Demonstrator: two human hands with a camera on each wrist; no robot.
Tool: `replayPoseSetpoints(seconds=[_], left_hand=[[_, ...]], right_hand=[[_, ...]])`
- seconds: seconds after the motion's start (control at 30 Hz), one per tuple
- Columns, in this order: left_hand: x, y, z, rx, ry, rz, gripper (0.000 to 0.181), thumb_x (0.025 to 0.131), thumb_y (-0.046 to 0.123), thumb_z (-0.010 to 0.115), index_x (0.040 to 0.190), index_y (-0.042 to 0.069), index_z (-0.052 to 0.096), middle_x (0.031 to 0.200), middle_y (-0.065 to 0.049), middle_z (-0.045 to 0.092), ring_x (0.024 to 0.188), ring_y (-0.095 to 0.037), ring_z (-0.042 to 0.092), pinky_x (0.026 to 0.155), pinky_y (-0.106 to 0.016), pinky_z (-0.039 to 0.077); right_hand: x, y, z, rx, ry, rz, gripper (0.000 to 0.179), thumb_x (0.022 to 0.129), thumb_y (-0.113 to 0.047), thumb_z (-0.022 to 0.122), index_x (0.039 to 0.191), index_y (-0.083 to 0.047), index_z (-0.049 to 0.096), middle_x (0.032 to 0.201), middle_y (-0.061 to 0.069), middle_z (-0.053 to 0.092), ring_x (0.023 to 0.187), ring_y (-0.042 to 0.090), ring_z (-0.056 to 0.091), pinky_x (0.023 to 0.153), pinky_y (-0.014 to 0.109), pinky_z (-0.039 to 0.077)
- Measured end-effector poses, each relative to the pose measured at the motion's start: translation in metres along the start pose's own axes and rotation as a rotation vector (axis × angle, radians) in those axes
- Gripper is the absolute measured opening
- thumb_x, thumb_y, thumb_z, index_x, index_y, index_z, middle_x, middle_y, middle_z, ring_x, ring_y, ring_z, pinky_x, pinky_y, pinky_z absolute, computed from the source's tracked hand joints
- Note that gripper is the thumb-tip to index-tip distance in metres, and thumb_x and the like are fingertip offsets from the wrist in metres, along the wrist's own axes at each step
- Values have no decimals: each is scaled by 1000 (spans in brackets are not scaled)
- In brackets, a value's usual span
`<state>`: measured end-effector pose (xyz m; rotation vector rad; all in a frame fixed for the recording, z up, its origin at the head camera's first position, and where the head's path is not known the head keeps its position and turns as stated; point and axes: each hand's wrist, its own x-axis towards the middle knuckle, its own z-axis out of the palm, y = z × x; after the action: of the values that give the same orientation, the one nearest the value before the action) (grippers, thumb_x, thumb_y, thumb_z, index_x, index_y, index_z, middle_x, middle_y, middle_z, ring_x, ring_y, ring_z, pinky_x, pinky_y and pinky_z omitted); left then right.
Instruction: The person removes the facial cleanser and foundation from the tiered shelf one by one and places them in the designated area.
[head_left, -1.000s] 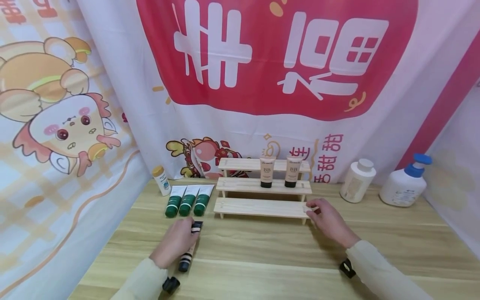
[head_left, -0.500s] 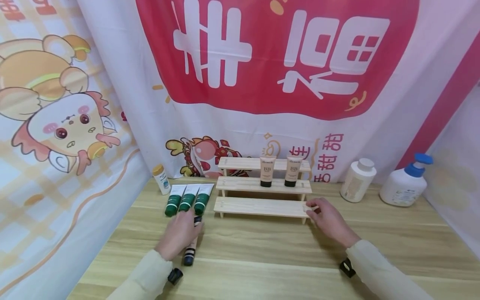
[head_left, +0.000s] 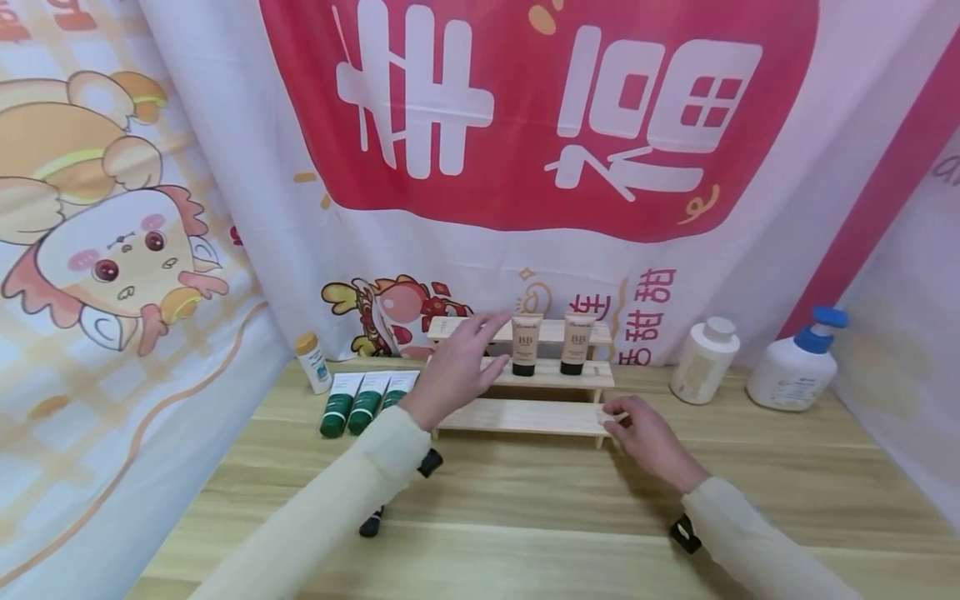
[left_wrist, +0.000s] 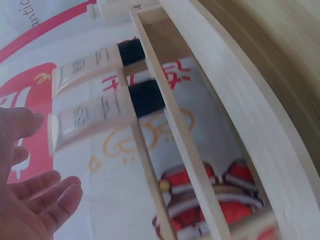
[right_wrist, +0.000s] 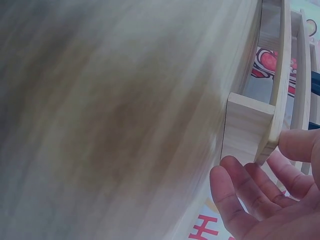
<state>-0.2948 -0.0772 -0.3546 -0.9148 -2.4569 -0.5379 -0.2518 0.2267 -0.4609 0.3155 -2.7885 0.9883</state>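
A three-tier wooden display stand (head_left: pixel 517 415) stands on the table. Two beige BB cream tubes (head_left: pixel 578 342) stand cap down on its middle tier. My left hand (head_left: pixel 457 367), fingers spread, reaches beside the left-hand BB cream tube (left_wrist: pixel 95 112); a gap shows between them in the left wrist view. At the right end of the lowest tier, my right hand (head_left: pixel 645 440) grips the stand's corner, thumb on the board (right_wrist: pixel 272 127) and fingers curled by its end. Another tube lies on the table, mostly hidden behind my left sleeve; its dark cap (head_left: pixel 371 523) shows.
Several green-and-white tubes (head_left: pixel 365 406) lie left of the stand, one partly behind my left hand. Behind them is a small yellow-capped bottle (head_left: pixel 312 363). A white bottle (head_left: pixel 705 362) and a blue-topped pump bottle (head_left: pixel 795 371) stand at the back right, before the curtain.
My left hand has left the tube lying on the table and moved up and right to the stand's middle tier. The right hand stays at the stand's corner. The view has shifted slightly.
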Motion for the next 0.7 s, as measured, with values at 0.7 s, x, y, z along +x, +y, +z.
replayPoseSetpoints(seconds=[0.7], left_hand=[[22, 10, 64, -171, 244, -100, 49, 91, 12, 63, 135, 13, 41, 119, -10, 58, 89, -23, 61, 78, -34, 51]], right_hand=[[-2, 2, -1, 44, -15, 41, 21, 91, -6, 62, 111, 0, 60, 107, 14, 57, 90, 24, 59, 72, 34, 52]])
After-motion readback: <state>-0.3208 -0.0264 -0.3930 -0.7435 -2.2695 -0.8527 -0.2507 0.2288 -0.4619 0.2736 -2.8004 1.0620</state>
